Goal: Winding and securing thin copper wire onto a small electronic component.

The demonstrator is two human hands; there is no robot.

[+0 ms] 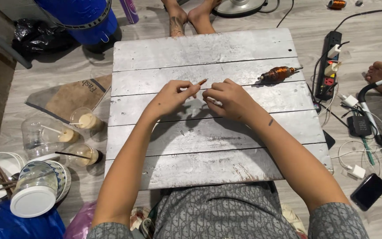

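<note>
Copper-tipped stick (202,82) pinched in left hand (173,95) grip — right hand (228,99) grip closed on small white piece (216,102).

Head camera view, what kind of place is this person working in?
Probably a home floor used as a makeshift repair spot. A low grey plank board sits on the floor with a copper-wound motor armature on it, a loaded power strip lies beside it, and used drink cups stand nearby.
</note>
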